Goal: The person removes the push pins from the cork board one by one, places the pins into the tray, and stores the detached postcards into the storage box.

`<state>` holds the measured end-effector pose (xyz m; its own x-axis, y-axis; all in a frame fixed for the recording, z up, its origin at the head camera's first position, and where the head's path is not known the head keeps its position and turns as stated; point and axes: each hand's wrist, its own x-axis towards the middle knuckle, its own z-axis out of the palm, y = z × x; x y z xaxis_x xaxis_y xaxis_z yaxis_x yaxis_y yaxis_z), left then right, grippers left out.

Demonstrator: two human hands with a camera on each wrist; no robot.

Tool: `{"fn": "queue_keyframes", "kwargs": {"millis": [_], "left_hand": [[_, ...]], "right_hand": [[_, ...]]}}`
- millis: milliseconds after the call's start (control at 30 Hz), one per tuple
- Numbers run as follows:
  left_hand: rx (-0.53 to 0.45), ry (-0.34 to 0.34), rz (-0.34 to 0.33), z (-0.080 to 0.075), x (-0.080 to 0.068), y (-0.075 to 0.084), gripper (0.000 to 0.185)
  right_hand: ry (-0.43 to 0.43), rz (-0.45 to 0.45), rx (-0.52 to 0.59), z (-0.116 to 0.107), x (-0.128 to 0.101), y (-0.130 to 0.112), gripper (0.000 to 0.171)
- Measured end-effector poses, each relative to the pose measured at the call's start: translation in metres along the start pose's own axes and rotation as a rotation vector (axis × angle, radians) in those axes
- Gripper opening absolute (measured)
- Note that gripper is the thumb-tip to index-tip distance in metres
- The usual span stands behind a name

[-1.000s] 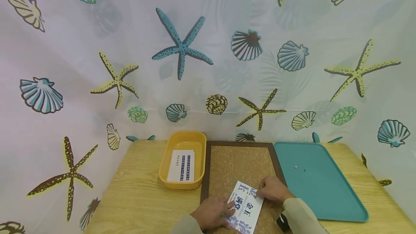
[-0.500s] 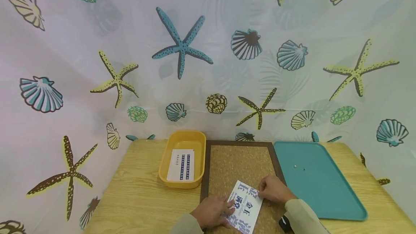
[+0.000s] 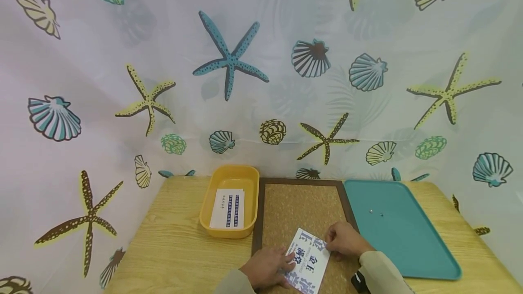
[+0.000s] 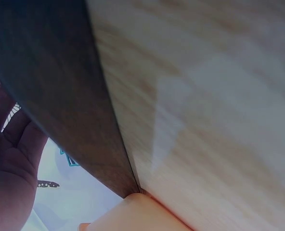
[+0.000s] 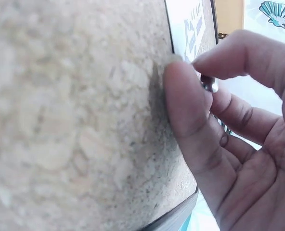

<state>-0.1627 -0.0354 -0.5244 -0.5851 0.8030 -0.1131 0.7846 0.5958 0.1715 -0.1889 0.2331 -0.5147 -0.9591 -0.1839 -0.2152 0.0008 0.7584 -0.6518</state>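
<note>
A white card [image 3: 308,260] with blue characters lies on a brown-framed cork board [image 3: 302,208]. My left hand [image 3: 267,267] rests flat on the card's left edge, fingers straight. My right hand [image 3: 345,239] is at the card's upper right corner. In the right wrist view its thumb [image 5: 186,110] and a finger pinch a small silver pin [image 5: 210,85] just above the cork [image 5: 75,120], beside the card's corner [image 5: 190,24]. The left wrist view shows only my palm [image 4: 7,168], the board's dark frame [image 4: 60,96] and the wooden table [image 4: 205,96].
A yellow tray [image 3: 207,210] holding more printed cards [image 3: 229,208] sits left of the board. A teal tray [image 3: 400,239] with two small pins [image 3: 372,210] lies to the right. A seashell-print curtain [image 3: 229,58] closes off the back and sides.
Almost nothing differs. Both hands stay on the card; the right hand has shifted very slightly at the corner.
</note>
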Motion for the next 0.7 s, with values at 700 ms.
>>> {"fn": "queue_keyframes", "kwargs": {"millis": [700], "left_hand": [[-0.014, -0.007, 0.003, 0.0, 0.001, -0.001, 0.051]], "right_hand": [[-0.017, -0.152, 0.176, -0.014, -0.006, 0.017, 0.01]]}}
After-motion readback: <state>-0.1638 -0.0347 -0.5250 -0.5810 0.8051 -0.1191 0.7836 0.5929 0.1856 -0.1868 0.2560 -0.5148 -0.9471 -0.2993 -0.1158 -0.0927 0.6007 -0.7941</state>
